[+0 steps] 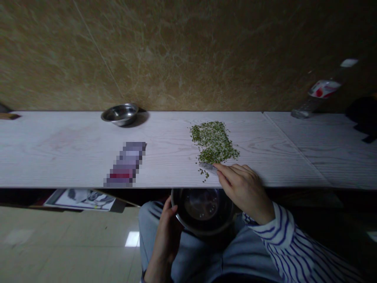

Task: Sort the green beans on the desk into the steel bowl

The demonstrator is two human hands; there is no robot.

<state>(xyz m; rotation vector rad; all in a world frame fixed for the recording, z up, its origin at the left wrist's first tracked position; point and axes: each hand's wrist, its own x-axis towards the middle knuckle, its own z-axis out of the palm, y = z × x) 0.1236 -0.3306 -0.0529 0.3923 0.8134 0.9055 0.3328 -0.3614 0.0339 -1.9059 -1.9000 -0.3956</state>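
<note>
Many small green beans [213,143] lie spread on the whitish wood-grain table [165,157]. My right hand [243,188] is closed on a flat greyish piece [207,167], whose exact kind I cannot make out. It touches the near edge of the beans, with a few loose ones beside it. Below the table's front edge, my left hand [169,226] grips the rim of a metal bowl [203,230] at its left side. The bowl sits above my lap, partly under the table edge, and a few shiny spots show inside it.
A smaller steel bowl [120,114] stands near the wall at the left. In front of it lies a pixelated flat object [125,165]. A clear plastic bottle [319,92] stands back right, near a dark item [363,118]. Under the table is an open drawer [85,199].
</note>
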